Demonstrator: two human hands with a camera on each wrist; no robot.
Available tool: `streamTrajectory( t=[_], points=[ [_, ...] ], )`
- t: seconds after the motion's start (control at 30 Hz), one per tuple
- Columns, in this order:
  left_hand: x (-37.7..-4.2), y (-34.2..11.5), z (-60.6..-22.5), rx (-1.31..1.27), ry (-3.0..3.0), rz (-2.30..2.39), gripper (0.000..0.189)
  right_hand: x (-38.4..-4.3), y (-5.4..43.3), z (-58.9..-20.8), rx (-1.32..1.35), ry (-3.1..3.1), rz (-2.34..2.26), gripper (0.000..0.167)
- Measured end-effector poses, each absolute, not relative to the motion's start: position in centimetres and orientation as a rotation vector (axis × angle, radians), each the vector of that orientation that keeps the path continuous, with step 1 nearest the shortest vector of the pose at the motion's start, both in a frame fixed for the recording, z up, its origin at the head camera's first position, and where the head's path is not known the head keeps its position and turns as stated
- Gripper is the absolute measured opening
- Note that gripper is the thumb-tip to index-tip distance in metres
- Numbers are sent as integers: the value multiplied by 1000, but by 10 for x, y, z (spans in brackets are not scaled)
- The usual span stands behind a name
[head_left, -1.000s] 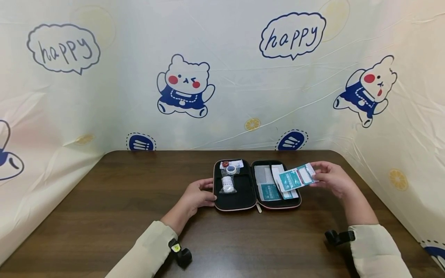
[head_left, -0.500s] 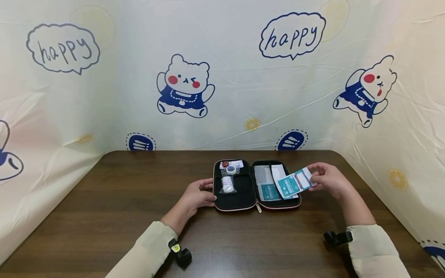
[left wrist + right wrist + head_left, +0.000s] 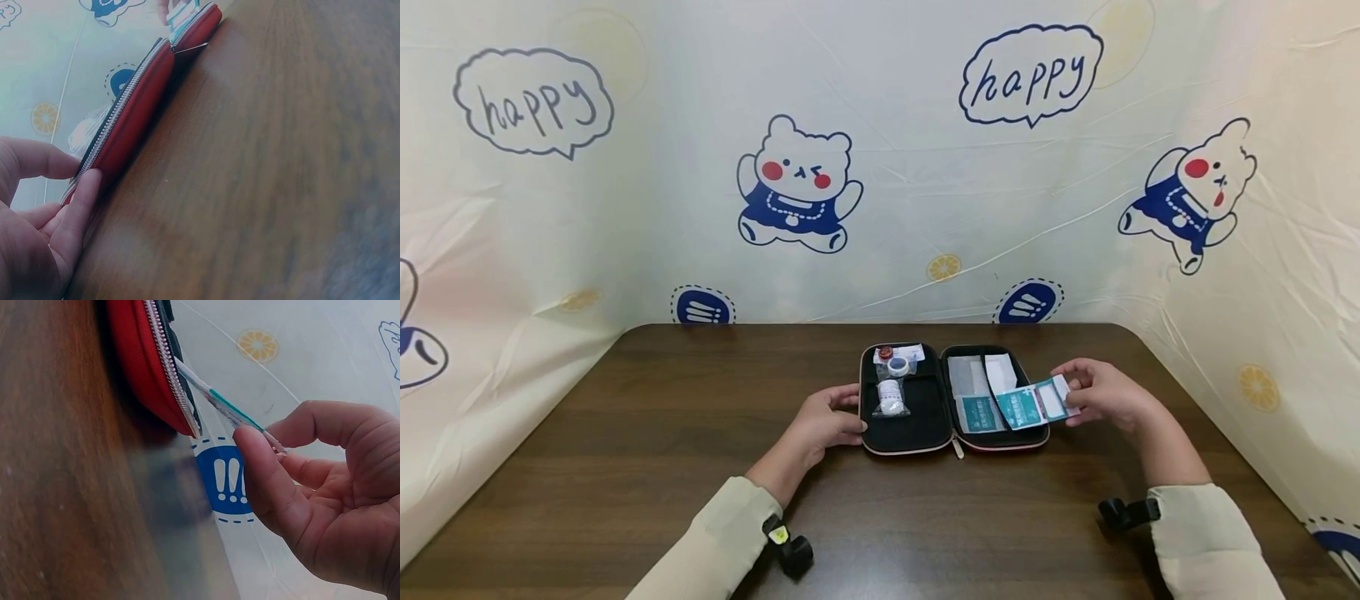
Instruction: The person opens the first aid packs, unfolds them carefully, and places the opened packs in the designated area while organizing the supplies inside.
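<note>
A red zippered case (image 3: 917, 433) with a black lining lies unfolded on the table. My left hand (image 3: 827, 421) holds its left edge, the thumb and fingers pinching the zipper rim in the left wrist view. Between the thumb and fingers of my right hand (image 3: 1108, 392) are teal-and-white flat packets (image 3: 1022, 407), their far end over the case's right half, at the black strap. Edge-on in the right wrist view, the packets (image 3: 225, 409) slant down into the case (image 3: 140, 369). Another teal packet (image 3: 981, 414) sits left of the strap.
In the case's left half are a white roll in clear wrapping (image 3: 891, 398), a blue-and-white ring-shaped roll (image 3: 898, 367) and a small red round item (image 3: 886, 353). A zipper pull (image 3: 958, 449) hangs at the front. A printed curtain (image 3: 910, 167) stands behind the brown table (image 3: 700, 433).
My right hand has moved slightly down and left, bringing the packets lower over the case's right half, against the strap. My left hand has stayed on the case's edge.
</note>
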State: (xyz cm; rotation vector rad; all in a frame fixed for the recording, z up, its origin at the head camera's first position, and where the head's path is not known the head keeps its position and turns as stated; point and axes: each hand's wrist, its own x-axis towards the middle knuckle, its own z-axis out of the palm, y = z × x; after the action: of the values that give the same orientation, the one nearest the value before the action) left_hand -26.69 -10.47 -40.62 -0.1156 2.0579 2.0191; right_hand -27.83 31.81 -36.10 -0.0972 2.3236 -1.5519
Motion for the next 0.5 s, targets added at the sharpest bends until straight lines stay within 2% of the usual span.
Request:
streamTrajectory(
  t=[0.27, 0.5],
  points=[
    [-267, -105, -406, -113, 2055, 2014, 65, -278, 314, -363, -76, 2346, -1581, 57],
    [-267, -105, -407, -105, 2053, 2028, 65, -281, 307, -367, -80, 2360, -1559, 59]
  ],
)
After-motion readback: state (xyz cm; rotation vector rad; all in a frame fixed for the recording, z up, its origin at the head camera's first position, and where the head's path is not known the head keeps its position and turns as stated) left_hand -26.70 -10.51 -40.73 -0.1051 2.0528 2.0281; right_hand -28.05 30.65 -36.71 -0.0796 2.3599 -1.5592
